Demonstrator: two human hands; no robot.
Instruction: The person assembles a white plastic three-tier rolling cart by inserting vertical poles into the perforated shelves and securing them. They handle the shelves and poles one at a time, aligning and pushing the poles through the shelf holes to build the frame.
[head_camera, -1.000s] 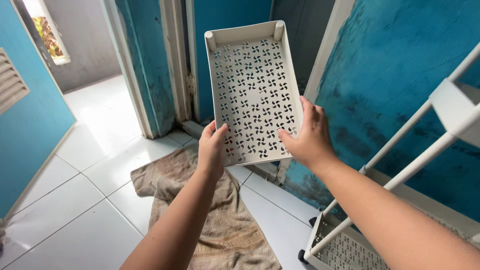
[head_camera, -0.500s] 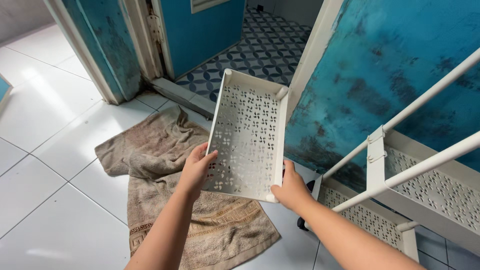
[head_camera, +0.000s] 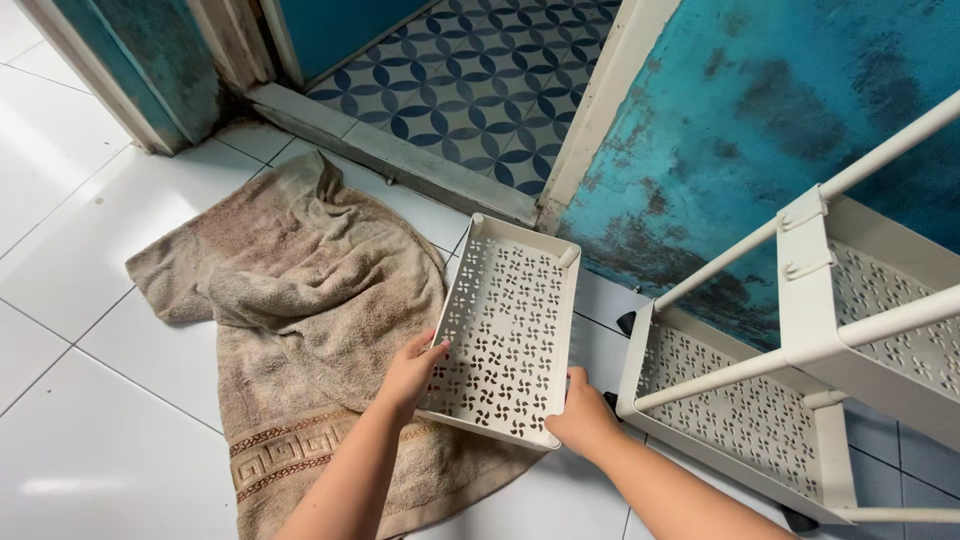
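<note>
Now you hold the perforated white tray (head_camera: 505, 330) low over the floor.
Your left hand (head_camera: 412, 372) grips its left rim, your right hand (head_camera: 582, 422) its near corner (tray tilted), partly above the brown towel (head_camera: 300, 290), beside the white rack (head_camera: 800, 380).

No packages, labels, signs or screens show here, as far as visible.

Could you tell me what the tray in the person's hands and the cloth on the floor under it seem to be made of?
The tray looks like moulded plastic, cream with a matt finish: thin walls, rounded corners and a punched pinwheel pattern in its base. The cloth looks like terry towelling, probably cotton: brown looped pile, soft folds and a woven border band. Both hands hold the tray's near end.
</note>
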